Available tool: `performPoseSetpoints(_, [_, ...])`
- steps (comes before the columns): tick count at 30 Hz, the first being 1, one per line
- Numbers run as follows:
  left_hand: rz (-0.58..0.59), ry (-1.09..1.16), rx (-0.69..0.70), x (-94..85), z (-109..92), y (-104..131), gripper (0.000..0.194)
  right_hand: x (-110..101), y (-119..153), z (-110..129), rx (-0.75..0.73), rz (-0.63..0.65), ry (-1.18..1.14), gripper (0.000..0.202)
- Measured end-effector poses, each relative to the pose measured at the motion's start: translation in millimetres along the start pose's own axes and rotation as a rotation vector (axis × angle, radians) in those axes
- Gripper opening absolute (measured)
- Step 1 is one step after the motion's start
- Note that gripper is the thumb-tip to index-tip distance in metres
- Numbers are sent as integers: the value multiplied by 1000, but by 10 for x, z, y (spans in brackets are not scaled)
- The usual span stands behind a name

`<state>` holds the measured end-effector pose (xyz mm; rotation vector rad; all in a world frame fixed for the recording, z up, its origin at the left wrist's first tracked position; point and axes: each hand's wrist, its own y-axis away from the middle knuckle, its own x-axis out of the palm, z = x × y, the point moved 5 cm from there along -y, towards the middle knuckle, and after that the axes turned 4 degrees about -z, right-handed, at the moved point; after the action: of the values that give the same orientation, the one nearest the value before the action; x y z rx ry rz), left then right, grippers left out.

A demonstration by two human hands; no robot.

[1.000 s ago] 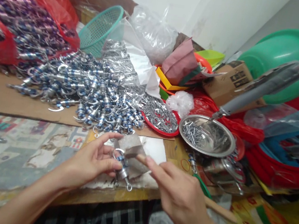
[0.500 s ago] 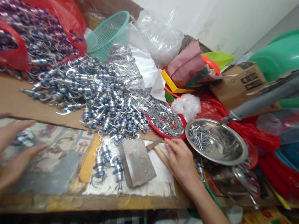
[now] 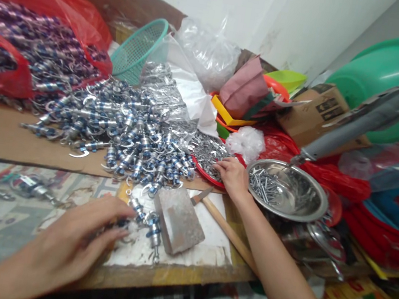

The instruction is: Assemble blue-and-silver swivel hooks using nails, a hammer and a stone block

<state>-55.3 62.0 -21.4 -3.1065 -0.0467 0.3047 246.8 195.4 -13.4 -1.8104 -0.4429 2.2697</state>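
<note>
My left hand (image 3: 82, 232) curls its fingers round a blue-and-silver metal hook fitting (image 3: 111, 229) at the left of the white paper; the fitting is blurred and partly covered. Two similar fittings (image 3: 153, 237) lie just right of it, beside a grey metal block (image 3: 178, 221). My right hand (image 3: 235, 178) is at the red plate (image 3: 205, 173) of small flat metal pieces (image 3: 206, 153), its fingertips closed on a piece there, which is hard to make out. A wooden-handled hammer (image 3: 230, 230) rests on the bench between the block and my right forearm.
A big heap of hook fittings (image 3: 128, 123) covers the cardboard, with more in a red bag (image 3: 22, 76). Beside the plate stands a steel bowl (image 3: 298, 216) of metal pins; a grey power tool (image 3: 354, 128) hangs over it. More fittings (image 3: 34, 186) lie at left.
My left hand has moved right from the bench's left side onto a fitting by the block. My right hand has let go of the hammer and moved up to the red plate.
</note>
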Motion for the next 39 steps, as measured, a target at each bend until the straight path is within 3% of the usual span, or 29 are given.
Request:
performPoseSetpoints(2, [-51, 58, -60, 34, -9, -9, 34, -48, 29, -31, 18, -48, -35, 20])
performPoseSetpoints(4, [-73, 298, -200, 170, 5, -18, 38, -77, 49, -57, 29, -71, -80, 17])
performPoseSetpoints(7, [33, 639, -445, 509, 22, 11, 35, -134, 83, -40, 38, -92, -165, 12])
performPoseSetpoints(9, [81, 691, -514, 660, 16, 45, 33, -210, 147, 39, 52, -122, -237, 14])
performPoseSetpoints(13, [53, 459, -400, 709, -10, 58, 38, -358, 466, 448, 59, -82, -438, 23])
performPoseSetpoints(16, [-71, 214, -256, 656, -49, 31, 25, -405, 790, 863, 22, 68, -802, 14])
performPoseSetpoints(19, [-157, 70, -107, 632, -106, 16, 14, -485, 1005, 1112, -53, 39, -972, 10])
performPoseSetpoints(28, [-158, 13, -53, 626, -76, 45, 11, -425, 1108, 1119, -99, 49, -1022, 12])
performPoseSetpoints(34, [-136, 28, 110, 612, -134, 92, 5, -509, 1162, 1137, -217, 59, -954, 11])
performPoseSetpoints(39, [1, 233, -58, 625, -106, 127, 6, -634, 1257, 1130, -501, -109, -849, 25])
